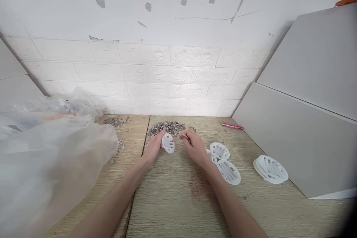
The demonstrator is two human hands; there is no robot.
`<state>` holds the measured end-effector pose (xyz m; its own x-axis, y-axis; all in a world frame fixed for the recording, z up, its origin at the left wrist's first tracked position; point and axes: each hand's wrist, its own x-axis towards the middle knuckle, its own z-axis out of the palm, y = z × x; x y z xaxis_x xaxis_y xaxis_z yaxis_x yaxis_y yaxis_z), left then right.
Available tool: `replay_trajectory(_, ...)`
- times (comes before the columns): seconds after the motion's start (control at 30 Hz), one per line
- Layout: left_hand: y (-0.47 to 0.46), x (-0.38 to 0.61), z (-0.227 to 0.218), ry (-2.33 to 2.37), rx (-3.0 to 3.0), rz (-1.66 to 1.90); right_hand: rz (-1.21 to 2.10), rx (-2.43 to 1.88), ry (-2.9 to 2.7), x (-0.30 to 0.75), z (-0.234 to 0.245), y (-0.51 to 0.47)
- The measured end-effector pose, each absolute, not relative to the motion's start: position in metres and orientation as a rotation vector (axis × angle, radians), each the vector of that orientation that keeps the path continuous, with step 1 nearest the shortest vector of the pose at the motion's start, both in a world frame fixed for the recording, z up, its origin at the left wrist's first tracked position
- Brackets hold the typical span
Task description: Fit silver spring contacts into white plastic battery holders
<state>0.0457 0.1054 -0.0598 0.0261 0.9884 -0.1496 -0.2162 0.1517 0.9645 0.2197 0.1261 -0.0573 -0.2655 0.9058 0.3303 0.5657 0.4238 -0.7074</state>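
Observation:
My left hand (152,149) grips a round white plastic battery holder (168,143) by its left edge, its slotted face turned toward me. Small metal contacts seem to sit in some of its slots. Just to the right, my right hand (196,150) is closed in a pinch, with a thin small metal piece showing at the fingertips, apart from the holder. Behind both hands spreads a pile of small metal contacts (170,126). Several more white holders (229,172) lie beside my right wrist, partly overlapping and partly hidden by it.
A stack of white holders (271,169) stands at the right. A red pen (232,126) lies near the grey panel (290,137). Large translucent plastic bags (69,156) fill the left side, beside more loose metal bits (113,121). A white brick-patterned wall (178,74) closes off the back.

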Motion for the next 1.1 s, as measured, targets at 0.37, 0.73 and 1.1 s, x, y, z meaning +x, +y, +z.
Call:
replay_trajectory(0.37, 0.107, 0.046, -0.057, 1.041, 0.825, 1.199, 0.674, -1.129, -2.126, 0.218, -0.056, 0.121)
replay_trajectory(0.73, 0.105, 0.047, -0.056, 1.056, 0.848, 1.213, 0.467, -1.081, -2.212, 0.221, -0.057, 0.119)
replay_trajectory(1.1, 0.103, 0.047, -0.053, 1.087, 0.895, 1.204, 0.445, -1.106, -2.243, 0.221, -0.053, 0.115)
